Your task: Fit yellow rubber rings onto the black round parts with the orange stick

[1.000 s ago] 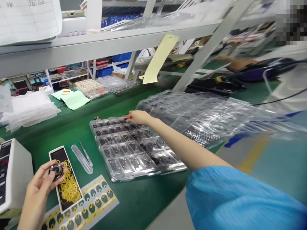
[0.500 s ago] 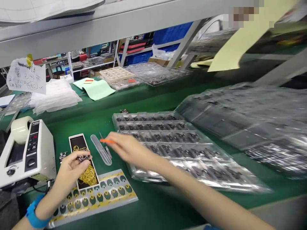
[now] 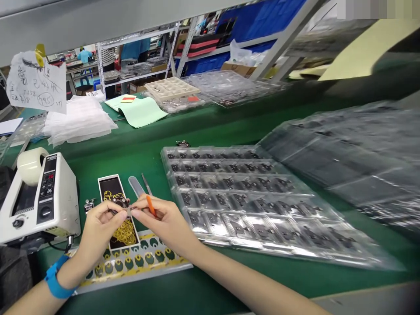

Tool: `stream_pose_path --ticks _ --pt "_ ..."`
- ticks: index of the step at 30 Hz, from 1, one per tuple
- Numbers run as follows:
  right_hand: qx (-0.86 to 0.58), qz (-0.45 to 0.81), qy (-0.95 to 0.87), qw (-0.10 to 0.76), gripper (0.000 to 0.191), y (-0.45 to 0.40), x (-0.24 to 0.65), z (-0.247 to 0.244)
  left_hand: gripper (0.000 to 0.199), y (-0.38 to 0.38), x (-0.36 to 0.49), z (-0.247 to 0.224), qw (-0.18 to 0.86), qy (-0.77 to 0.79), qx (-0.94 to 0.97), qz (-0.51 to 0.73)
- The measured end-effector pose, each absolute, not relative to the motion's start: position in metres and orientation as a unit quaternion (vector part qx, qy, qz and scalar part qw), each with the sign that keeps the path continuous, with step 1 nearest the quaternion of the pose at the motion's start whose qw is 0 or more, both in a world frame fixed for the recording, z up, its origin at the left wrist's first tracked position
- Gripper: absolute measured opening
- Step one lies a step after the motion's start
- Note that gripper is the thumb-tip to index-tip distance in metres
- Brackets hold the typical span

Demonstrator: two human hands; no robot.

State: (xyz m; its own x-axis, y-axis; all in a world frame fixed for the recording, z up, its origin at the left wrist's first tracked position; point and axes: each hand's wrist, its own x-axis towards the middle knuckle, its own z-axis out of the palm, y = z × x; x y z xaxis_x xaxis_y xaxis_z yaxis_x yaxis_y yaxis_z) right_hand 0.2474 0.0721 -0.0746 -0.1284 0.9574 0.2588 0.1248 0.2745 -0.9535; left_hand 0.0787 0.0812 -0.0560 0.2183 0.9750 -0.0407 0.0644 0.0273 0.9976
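Observation:
My left hand (image 3: 101,225), with a blue band at the wrist, pinches a small dark metallic part (image 3: 120,202) above a narrow white box (image 3: 104,178). Yellow rings (image 3: 125,234) lie inside that box. My right hand (image 3: 166,221) is closed, with an orange stick-like tool (image 3: 151,205) held between its fingers. Its thumb and fingertip meet at the right side of the metallic part; whether they pinch a further small piece is hard to make out. Behind this hand lie pointed tweezers (image 3: 146,183) and a clear plastic case (image 3: 135,186). A sticker sheet (image 3: 138,271) extends under the box.
A clear compartment tray (image 3: 229,210) of dark parts covers the right side, beside more plastic trays (image 3: 354,153). On the left stands a tape dispenser (image 3: 49,197). A small metal part (image 3: 89,204) sits near it. Papers (image 3: 144,111) lie behind; a shelf beam (image 3: 114,26) crosses above.
My right hand has moved left and down from beside the tray to meet my left hand at the metallic part. The orange tool has come along, now tilted upright. The view has shifted slightly.

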Motion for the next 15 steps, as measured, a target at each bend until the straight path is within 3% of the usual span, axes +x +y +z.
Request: stream_pose_path --ticks 5,10,15 --pt "-0.431 0.442 -0.595 0.515 0.021 0.065 0.243 -0.078 0.029 0.075 0.082 -0.059 0.576 0.452 0.525 0.434" --pt "-0.427 0.399 -0.605 0.541 0.024 0.065 0.249 -0.073 0.019 0.072 0.083 -0.053 0.638 0.401 0.516 0.408" --pt "-0.433 0.392 -0.635 0.506 0.018 0.070 0.261 -0.061 0.039 0.072 0.078 -0.050 0.690 0.348 0.516 0.370"
